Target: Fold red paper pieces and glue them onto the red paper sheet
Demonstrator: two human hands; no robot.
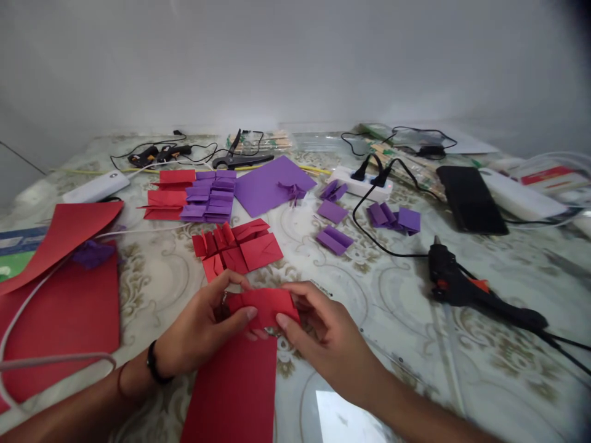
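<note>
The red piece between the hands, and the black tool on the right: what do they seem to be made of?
The red piece, held by the left hand and right hand, looks like matte craft paper: thin, with sharp fold creases. The glue gun seems to be hard black plastic, slightly glossy, with an orange trigger; its tip is too small to judge.

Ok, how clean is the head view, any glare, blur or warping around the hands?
Head view: soft even light; a bright glare patch on the table near the bottom; edges bow and darken at the upper right corner; hands and folded red paper are sharp.
</note>
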